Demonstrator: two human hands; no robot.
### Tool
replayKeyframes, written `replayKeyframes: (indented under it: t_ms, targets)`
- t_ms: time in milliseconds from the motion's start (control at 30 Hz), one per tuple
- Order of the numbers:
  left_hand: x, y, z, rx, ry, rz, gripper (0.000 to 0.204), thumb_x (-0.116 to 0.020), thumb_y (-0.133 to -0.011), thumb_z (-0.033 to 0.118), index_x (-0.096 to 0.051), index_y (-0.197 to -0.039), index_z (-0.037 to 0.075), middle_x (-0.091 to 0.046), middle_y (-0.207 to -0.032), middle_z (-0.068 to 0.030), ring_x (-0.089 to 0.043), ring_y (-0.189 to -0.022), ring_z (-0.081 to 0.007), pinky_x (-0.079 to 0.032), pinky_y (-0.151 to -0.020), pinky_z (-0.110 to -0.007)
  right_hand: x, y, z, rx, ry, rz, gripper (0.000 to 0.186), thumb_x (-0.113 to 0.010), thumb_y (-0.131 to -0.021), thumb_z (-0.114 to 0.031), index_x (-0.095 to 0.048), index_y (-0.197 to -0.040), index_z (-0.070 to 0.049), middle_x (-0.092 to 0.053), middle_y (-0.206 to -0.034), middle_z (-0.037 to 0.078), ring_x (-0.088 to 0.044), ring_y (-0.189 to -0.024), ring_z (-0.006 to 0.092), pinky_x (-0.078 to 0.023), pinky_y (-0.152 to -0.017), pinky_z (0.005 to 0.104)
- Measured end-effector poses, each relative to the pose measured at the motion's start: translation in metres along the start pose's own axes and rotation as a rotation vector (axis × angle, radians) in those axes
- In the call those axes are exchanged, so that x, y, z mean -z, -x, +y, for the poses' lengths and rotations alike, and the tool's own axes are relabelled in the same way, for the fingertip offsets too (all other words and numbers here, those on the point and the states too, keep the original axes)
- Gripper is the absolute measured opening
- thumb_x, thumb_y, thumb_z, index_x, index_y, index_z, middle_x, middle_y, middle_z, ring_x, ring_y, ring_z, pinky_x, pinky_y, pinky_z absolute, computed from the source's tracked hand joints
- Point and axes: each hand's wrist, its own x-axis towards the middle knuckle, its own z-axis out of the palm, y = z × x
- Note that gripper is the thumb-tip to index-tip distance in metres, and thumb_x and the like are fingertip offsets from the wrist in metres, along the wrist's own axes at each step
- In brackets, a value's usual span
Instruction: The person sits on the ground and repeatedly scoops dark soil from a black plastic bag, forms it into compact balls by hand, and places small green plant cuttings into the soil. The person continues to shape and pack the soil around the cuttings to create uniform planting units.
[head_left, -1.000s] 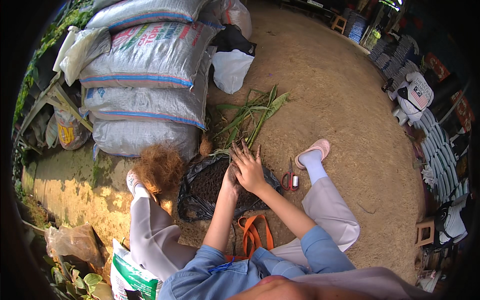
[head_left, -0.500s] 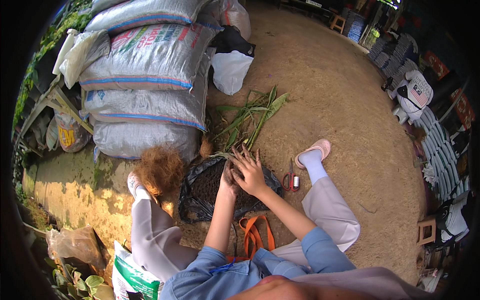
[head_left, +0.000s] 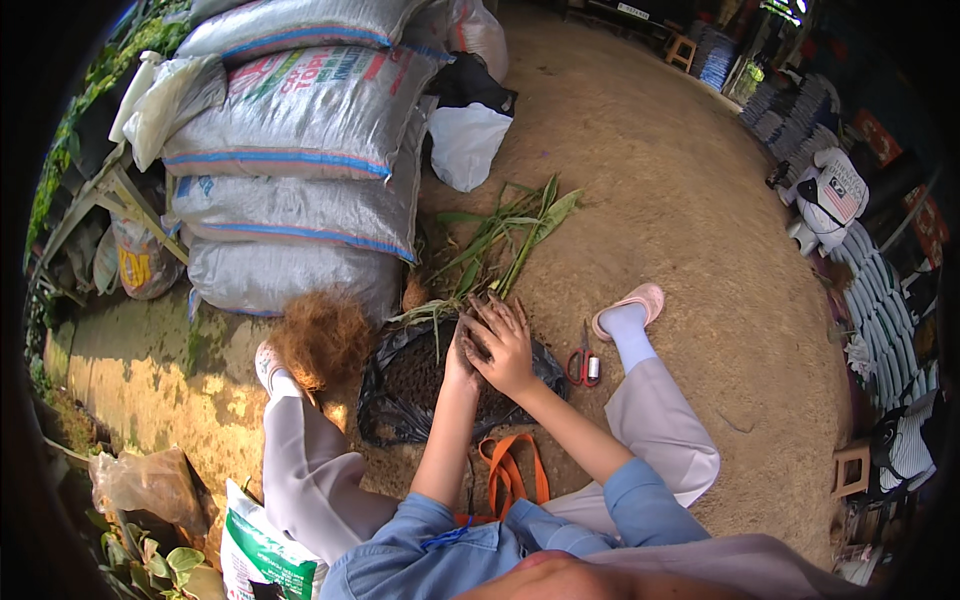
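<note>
My left hand (head_left: 460, 352) and my right hand (head_left: 503, 345) are cupped palm to palm, both smeared with dark soil. Whatever lies between the palms is hidden; only a dark, soil-coloured patch shows there. The right fingers stretch forward, covering most of the left ones. Below them, dark soil (head_left: 408, 385) fills an open black plastic bag (head_left: 378, 425) on the ground between my feet. Just past my fingertips lie uprooted green plants (head_left: 510, 235) with long leaves. Red-handled scissors (head_left: 575, 365) and a small white spool (head_left: 593, 370) rest right of the bag.
A heap of brown fibre (head_left: 322, 340) lies by my left foot, before stacked silver sacks (head_left: 290, 120). An orange strap (head_left: 510, 470) is near my lap. A white and green sack (head_left: 262, 550) stands lower left, and a small stool (head_left: 852, 468) at right.
My right fingers have drawn closer together over the left hand, and the hands have turned slightly against each other. The view has shifted a little; the things on the ground stay put.
</note>
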Motion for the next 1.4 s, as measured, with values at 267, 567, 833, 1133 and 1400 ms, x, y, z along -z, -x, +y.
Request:
replayKeyframes:
  t_ms: [267,567,833,1133,1400]
  targets:
    - [0.018,-0.003,0.002,0.014,0.050,0.058,0.038,-0.037,-0.098,0.032,-0.045,-0.127,0.010,-0.050,-0.124,-0.0090,-0.053,-0.109,-0.0228,-0.048,-0.090,-0.036,-0.006,0.005,0.008,0.210,0.000,-0.139,0.041,-0.056,-0.084,-0.024,-0.056,-0.123,-0.013,-0.052,-0.129,0.003,-0.041,-0.127,0.0232,-0.020,-0.107,0.0518]
    - [0.036,-0.018,-0.007,0.023,0.000,0.000,0.045,-0.037,-0.097,0.036,-0.040,-0.133,0.009,-0.046,-0.130,-0.0118,-0.051,-0.114,-0.0241,-0.049,-0.090,-0.038,0.001,0.005,0.007,0.179,0.103,-0.156,0.037,-0.054,-0.088,-0.030,-0.058,-0.121,-0.016,-0.049,-0.134,0.002,-0.034,-0.131,0.0265,-0.016,-0.108,0.0529]
    - [0.021,-0.015,-0.012,-0.051,-0.030,-0.087,0.042,-0.040,-0.097,0.030,-0.042,-0.128,0.002,-0.049,-0.125,-0.0144,-0.052,-0.112,-0.0255,-0.050,-0.088,-0.036,0.002,0.012,0.018,0.014,-0.142,-0.079,0.048,-0.046,-0.091,-0.037,-0.048,-0.131,-0.010,-0.041,-0.139,0.010,-0.028,-0.134,0.0323,-0.018,-0.107,0.0517]
    - [0.025,-0.022,0.022,0.278,0.300,-0.453,0.038,-0.032,-0.098,0.023,-0.046,-0.115,-0.007,-0.053,-0.118,-0.0214,-0.055,-0.105,-0.0329,-0.051,-0.088,-0.039,0.008,0.002,0.010,-0.210,-0.651,0.126,0.032,-0.046,-0.093,-0.017,-0.053,-0.121,-0.003,-0.050,-0.127,0.018,-0.046,-0.121,0.0323,-0.034,-0.102,0.0411]
    - [0.033,-0.022,0.009,0.097,0.056,-0.485,0.050,-0.029,-0.099,0.031,-0.038,-0.129,-0.007,-0.041,-0.131,-0.0261,-0.044,-0.120,-0.0358,-0.036,-0.104,-0.039,-0.016,0.005,0.004,0.186,0.000,0.018,0.033,-0.061,-0.082,-0.022,-0.062,-0.108,-0.002,-0.062,-0.110,0.014,-0.062,-0.097,0.0260,-0.050,-0.086,0.0359]
